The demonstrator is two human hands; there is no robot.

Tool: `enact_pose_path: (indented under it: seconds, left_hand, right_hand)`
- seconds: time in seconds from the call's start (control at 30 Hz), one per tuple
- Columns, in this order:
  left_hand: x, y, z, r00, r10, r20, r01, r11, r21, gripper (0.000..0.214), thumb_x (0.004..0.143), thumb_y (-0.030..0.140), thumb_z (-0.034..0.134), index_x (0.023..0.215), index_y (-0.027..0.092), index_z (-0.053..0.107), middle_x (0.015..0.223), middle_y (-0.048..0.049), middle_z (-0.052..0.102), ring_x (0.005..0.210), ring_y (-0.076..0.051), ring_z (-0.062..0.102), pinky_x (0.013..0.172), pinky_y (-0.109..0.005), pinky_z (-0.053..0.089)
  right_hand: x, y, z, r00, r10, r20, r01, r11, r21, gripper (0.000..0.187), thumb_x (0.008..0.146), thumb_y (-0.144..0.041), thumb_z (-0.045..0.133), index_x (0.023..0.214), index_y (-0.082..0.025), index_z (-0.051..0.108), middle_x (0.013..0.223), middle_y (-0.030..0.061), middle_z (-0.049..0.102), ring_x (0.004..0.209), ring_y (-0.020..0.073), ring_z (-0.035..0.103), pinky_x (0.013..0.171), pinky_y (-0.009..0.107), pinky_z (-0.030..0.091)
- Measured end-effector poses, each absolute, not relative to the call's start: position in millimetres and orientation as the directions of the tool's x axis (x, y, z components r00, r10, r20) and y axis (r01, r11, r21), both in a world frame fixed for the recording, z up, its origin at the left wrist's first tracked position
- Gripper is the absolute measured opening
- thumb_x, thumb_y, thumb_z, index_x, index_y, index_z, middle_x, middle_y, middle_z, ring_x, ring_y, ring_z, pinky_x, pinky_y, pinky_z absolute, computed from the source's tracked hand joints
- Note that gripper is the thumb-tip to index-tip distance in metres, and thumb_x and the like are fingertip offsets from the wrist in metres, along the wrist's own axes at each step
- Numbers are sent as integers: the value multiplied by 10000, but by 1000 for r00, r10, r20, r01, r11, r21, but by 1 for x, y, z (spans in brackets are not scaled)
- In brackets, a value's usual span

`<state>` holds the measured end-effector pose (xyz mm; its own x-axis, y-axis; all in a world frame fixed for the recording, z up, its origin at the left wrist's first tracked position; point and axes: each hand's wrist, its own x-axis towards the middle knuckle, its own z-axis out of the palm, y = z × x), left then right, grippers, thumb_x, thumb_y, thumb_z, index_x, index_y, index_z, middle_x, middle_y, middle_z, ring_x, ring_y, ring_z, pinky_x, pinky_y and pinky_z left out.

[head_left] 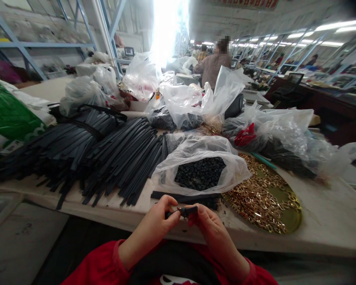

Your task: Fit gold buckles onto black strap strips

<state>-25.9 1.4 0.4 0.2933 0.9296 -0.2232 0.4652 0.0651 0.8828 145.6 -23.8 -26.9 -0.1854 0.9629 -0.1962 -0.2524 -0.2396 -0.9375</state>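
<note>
Head view: a pale, cluttered table (323, 213) faces blue shelving (53, 45).

On the left of the table (329, 221) lie bundles of straps (118, 158); right of them sits an open bag (166, 176) with small pieces (200, 174) in it. A tray (280, 194) of clips (261, 204) lies to its right. Behind stand plastic bags (180, 99), their contents hard to make out. Before the open bag, the left hand (160, 217) and right hand (209, 223) have a short strap (191, 210) between them.
</note>
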Motion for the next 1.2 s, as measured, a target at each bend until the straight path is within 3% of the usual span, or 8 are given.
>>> enact_pose_path:
  seconds: [0.1,0.23,0.4,0.6,0.83,0.93,1.03,1.2]
  left_hand:
    - [-27,-1,5,298,926,-233,519,47,853,167,787,335,481,794,168,486,620,46,502,560,-108,467,510,-211,324]
    - [-26,-6,10,314,923,-223,565,7,825,168,773,330,493,729,167,497,658,33,533,609,-119,486,538,-214,335]
    - [-24,-11,9,333,907,-257,609,1,793,142,767,309,492,774,169,518,685,17,576,626,-131,519,545,-216,344]
    - [-24,-10,7,324,908,-265,663,-18,748,188,750,352,522,796,173,557,719,-7,611,650,-153,546,561,-229,354]
    - [-23,-4,17,403,861,-310,358,163,919,183,758,247,524,891,147,599,859,-29,643,816,-160,573,729,-238,417]
    - [-21,-3,15,436,817,-377,211,314,926,196,755,236,527,915,137,581,791,-8,629,744,-136,565,666,-222,422]
    - [-20,-2,7,436,789,-433,157,407,900,211,754,237,526,936,138,560,732,17,599,633,-99,523,581,-198,397]
    - [-22,1,-3,469,751,-465,146,454,879,256,757,259,528,974,125,544,766,8,584,569,-70,464,532,-182,371]
  right_hand:
    - [146,-28,-29,-218,952,-215,-338,-280,-898,433,827,-528,415,894,-166,644,801,60,617,664,140,528,633,280,418]
    - [142,-29,-30,-214,940,-266,-302,-323,-897,203,719,-373,656,785,-190,602,677,-26,572,602,86,490,586,206,383]
    - [140,-27,-32,-393,843,-369,-369,-512,-776,343,649,-337,722,899,-180,547,800,-17,584,677,92,527,630,203,389]
    - [141,-26,-39,-489,779,-392,-383,-596,-706,301,613,-248,744,719,-174,472,647,-53,530,572,74,481,557,179,343]
    - [143,-19,-36,-335,883,-328,-357,-441,-824,260,743,-362,613,680,-180,438,646,-23,539,591,95,469,597,226,364]
    - [141,-14,-38,-222,925,-310,-296,-367,-882,284,746,-366,598,685,-204,374,595,-53,502,531,89,455,542,223,360]
    - [140,-12,-43,-144,947,-288,-180,-312,-933,275,731,-384,600,825,-215,405,576,-82,452,487,85,430,481,208,334]
    - [146,-12,-42,-249,912,-325,-21,-341,-940,237,755,-402,569,771,-192,459,527,-81,430,457,67,371,434,187,262]
